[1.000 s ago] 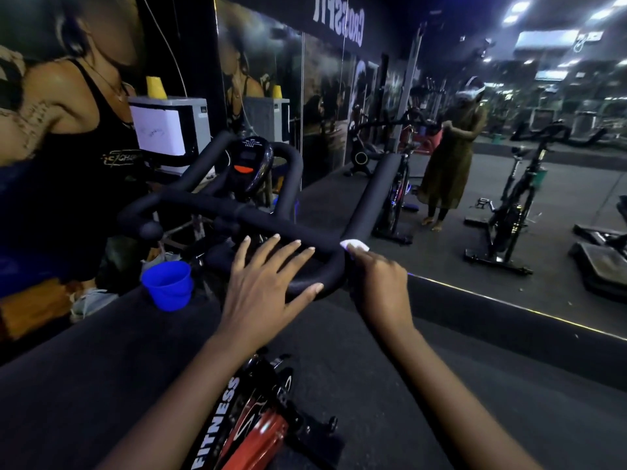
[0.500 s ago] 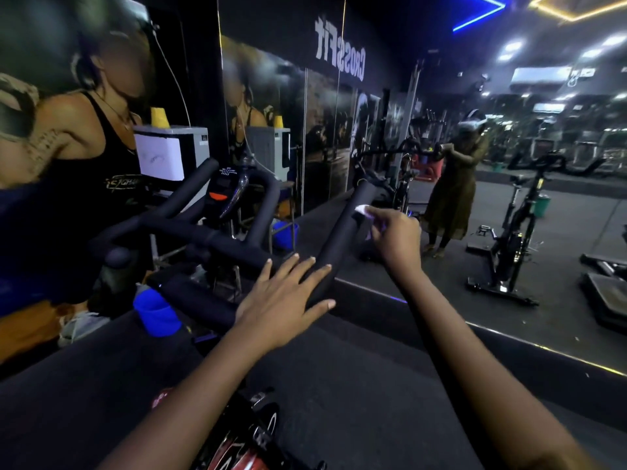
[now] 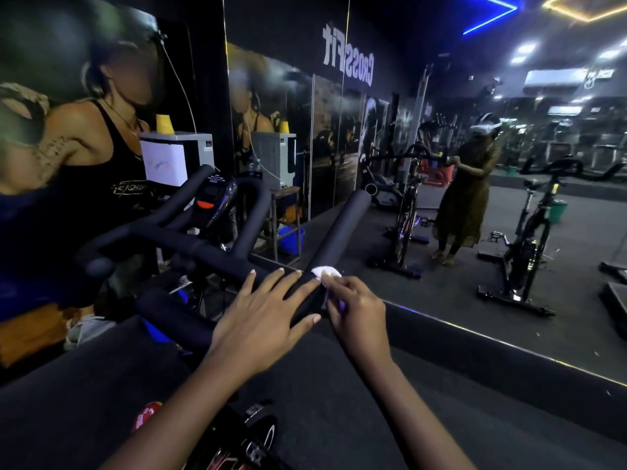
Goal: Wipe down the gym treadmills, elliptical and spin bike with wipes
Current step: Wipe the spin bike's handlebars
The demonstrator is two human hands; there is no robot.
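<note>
One blue bucket (image 3: 155,330) beneath handlebar (image 3: 217,253); left hand (image 3: 261,317) flat, right hand (image 3: 359,317) tight on wipe (image 3: 325,273)

Most of the wipe (image 3: 325,272) is hidden under the fingers of the right hand (image 3: 356,310) at the bend of the handlebar (image 3: 217,256); only a white corner shows on top of the bar. The left hand (image 3: 261,310), flat on the handlebar just left of that, covers the grip beneath it. Below the handlebar a blue bucket (image 3: 157,332) shows only as slivers behind the near grip. The console (image 3: 213,198) above the handlebar is dark and unreadable. Beneath the handlebar the bike frame (image 3: 237,446) is cut off by the bottom edge, its lettering clipped; both forearms run out there too.
</note>
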